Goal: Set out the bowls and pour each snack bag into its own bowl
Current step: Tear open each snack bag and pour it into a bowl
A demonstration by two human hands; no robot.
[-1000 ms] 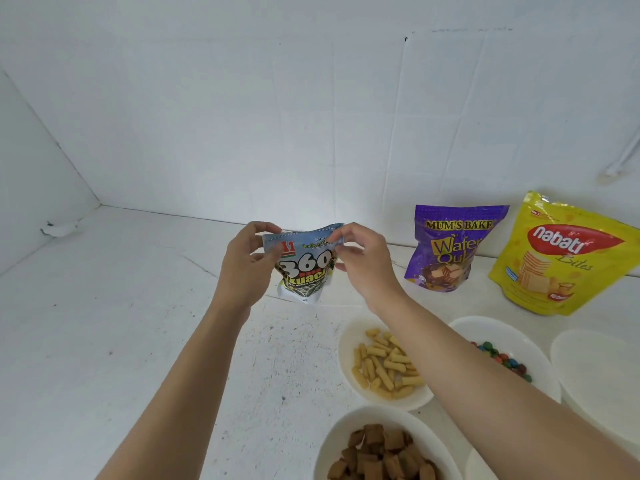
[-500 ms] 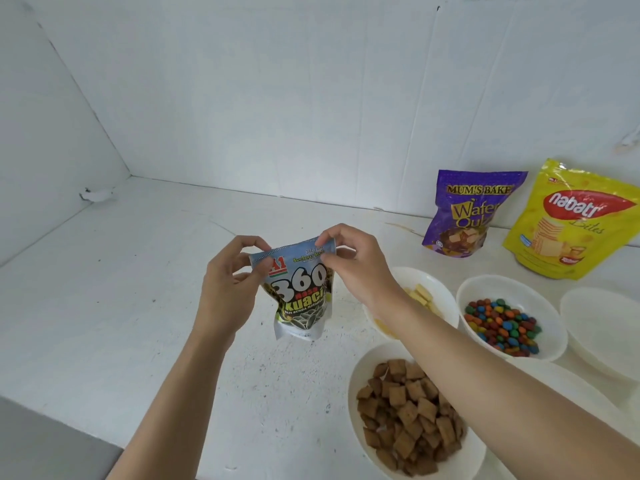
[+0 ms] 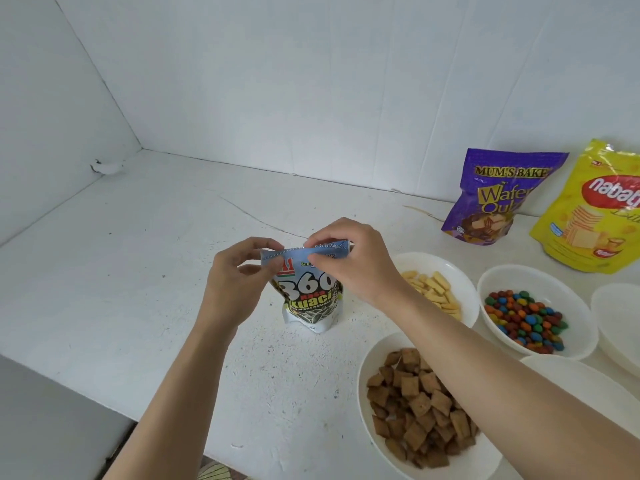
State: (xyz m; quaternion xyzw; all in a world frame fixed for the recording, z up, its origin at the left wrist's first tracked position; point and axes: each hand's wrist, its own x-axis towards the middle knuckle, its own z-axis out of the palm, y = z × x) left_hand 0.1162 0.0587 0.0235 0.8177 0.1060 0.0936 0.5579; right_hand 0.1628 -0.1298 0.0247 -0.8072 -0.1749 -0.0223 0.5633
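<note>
A small blue-topped sunflower seed bag (image 3: 310, 296) hangs upright just over the white counter. My left hand (image 3: 235, 285) pinches its top left corner and my right hand (image 3: 356, 268) pinches the top edge at the right. To the right stand three filled white bowls: yellow sticks (image 3: 446, 271), coloured candies (image 3: 540, 282), brown squares (image 3: 367, 368). An empty white bowl (image 3: 616, 317) sits at the far right, and another one (image 3: 588, 379) shows behind my right forearm.
A purple wafer bag (image 3: 498, 199) and a yellow Nabati bag (image 3: 595, 209) lean against the back wall at the right. White walls (image 3: 277, 81) close the counter at the back and left. The counter's front edge (image 3: 69, 379) drops off at lower left.
The view has tilted down, so the bag and both hands sit lower in frame and closer to the counter. Both hands keep pinching the bag's top.
</note>
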